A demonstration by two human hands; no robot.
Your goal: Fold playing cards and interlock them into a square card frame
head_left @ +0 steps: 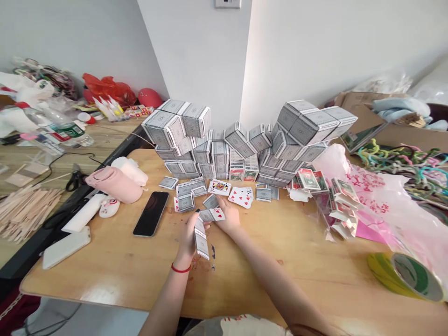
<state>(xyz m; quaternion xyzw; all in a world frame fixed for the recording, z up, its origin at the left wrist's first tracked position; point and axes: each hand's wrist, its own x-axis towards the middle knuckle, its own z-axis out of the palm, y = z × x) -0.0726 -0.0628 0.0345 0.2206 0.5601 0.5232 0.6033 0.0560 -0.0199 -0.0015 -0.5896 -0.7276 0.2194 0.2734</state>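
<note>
My left hand (189, 237), with a red cord on its wrist, is closed around a jointed strip of folded playing cards (201, 243). The strip bends away toward the right and ends near a heart face. My right hand (229, 218) is beyond that end, its fingertips closed on a grey-backed folded card (211, 201) at the table; the strip partly hides its fingers. Face-up cards (241, 197) and a jack-like face card (219, 187) lie just past it. To the left lie more folded cards (185, 201).
Behind stands a stepped structure of grey card blocks (220, 156). A phone (151, 213) and pink roll (114, 183) lie left on the wooden table (266, 270). Card boxes (345, 198), pink-printed plastic (371, 186) and yellow tape (381, 270) are at right.
</note>
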